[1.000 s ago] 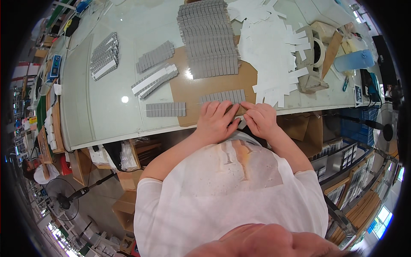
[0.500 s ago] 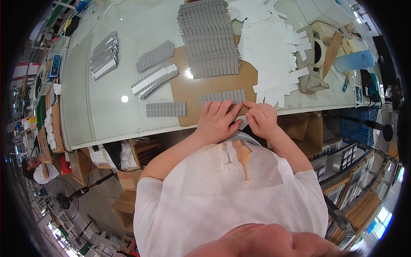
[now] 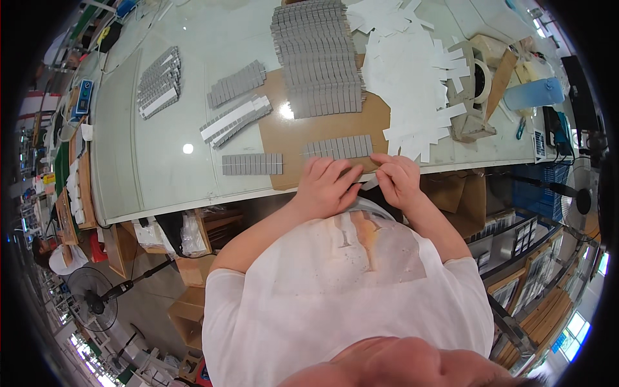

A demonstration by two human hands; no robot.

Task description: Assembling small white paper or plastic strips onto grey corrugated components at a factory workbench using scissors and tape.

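A grey strip of narrow segments [image 3: 338, 146] lies in front of me on a brown cardboard sheet [image 3: 274, 138]. My left hand [image 3: 322, 184] rests at the strip's near edge, its fingers stretched forward and its thumb apart from the index finger. My right hand [image 3: 400, 180] is closed, with finger and thumb pinching a thin white strip [image 3: 370, 184] near the table's front edge. One right finger reaches to the right end of the grey strip. Another grey segmented strip [image 3: 252, 164] lies just left of the cardboard.
A long stack of grey segmented strips [image 3: 319, 64] covers the cardboard's far part. Smaller grey piles [image 3: 236, 84] lie to the left. White paper strips [image 3: 403, 84] are heaped at right, beside a tape roll [image 3: 481, 80] and a blue bottle [image 3: 534, 93].
The right hand has drawn slightly nearer to me, and a white strip shows more clearly between the hands. The left hand has barely moved.
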